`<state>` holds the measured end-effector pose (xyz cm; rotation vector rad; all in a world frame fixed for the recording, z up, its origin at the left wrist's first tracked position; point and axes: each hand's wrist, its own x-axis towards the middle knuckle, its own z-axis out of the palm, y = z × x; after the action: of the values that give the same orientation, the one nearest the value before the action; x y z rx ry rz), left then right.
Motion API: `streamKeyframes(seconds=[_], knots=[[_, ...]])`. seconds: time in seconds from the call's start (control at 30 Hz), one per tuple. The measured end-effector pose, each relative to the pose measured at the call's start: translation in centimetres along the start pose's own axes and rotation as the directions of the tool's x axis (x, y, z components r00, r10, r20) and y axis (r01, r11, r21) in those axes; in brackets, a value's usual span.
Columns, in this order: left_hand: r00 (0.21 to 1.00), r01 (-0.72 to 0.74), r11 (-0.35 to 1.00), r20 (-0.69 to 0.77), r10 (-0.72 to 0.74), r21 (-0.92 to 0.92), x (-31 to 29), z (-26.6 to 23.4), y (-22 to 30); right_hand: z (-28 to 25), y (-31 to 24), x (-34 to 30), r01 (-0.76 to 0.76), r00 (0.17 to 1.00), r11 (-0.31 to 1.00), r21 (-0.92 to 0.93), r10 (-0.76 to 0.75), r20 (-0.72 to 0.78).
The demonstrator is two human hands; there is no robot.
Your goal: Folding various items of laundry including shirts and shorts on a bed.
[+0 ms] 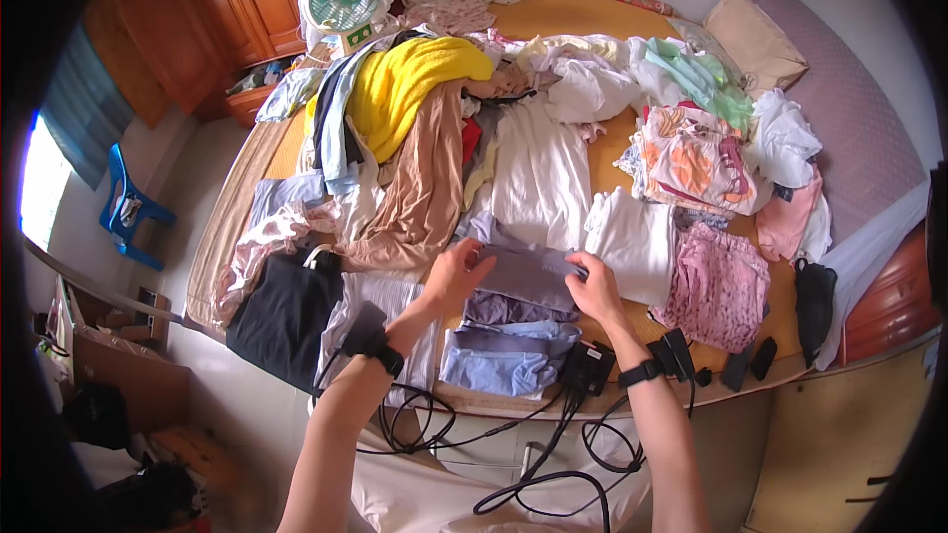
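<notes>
1. Cables [420, 419] and box [590, 367] nearest, by front edge of bed [553, 12]; snag risk, so work above both.
2. Blue clothes [499, 367] next, mid-front; likely best left unruffled.
3. Left hand [454, 273] and right hand [594, 286] apart, at opposite ends of grey cloth [528, 278], just beyond blue; fingers bent at its ends; pinched or only resting, cannot tell; step looks like folding; pull ends level, smooth middle, crease square.
4. Side room tight; striped cloth [380, 298] close left, white stack [632, 249] just right; lift, don't sweep.
5. White cloth [541, 173] behind, yellow cloth [410, 89] farther; little flat room that way; upward looks freest.
</notes>
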<state>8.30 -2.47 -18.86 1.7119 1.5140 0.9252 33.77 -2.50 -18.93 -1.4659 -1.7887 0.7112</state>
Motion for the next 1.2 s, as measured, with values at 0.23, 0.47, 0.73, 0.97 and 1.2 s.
streamKeyframes(seconds=[0.23, 0.47, 0.73, 0.97, 1.2], knots=[[0.988, 0.096, 0.995, -0.121, -0.093, 0.017, 5.0, 1.9, -2.3, 2.6, 3.6, 4.0, -0.107, 0.992, 0.972, -0.211, 0.091, -0.084], [0.923, 0.322, 0.939, -0.260, -0.283, 0.123, 3.4, 1.2, -3.1, 1.0, 0.8, 1.4, -0.105, 0.970, 0.954, -0.279, 0.037, -0.239], [0.865, 0.501, 0.864, 0.059, -0.499, -0.040, 1.5, 0.9, -2.2, 1.1, 1.5, -1.4, -0.682, 0.707, 0.731, -0.026, 0.669, 0.231], [0.823, 0.564, 0.765, 0.142, -0.549, -0.310, 2.7, 1.4, -1.9, 2.0, 2.0, -1.0, -0.785, 0.618, 0.594, 0.177, 0.731, 0.291], [0.815, 0.555, 0.742, 0.070, -0.575, -0.375, 5.2, 2.7, 0.8, 1.9, 2.9, -0.4, -0.692, 0.703, 0.568, 0.445, 0.671, 0.236]])
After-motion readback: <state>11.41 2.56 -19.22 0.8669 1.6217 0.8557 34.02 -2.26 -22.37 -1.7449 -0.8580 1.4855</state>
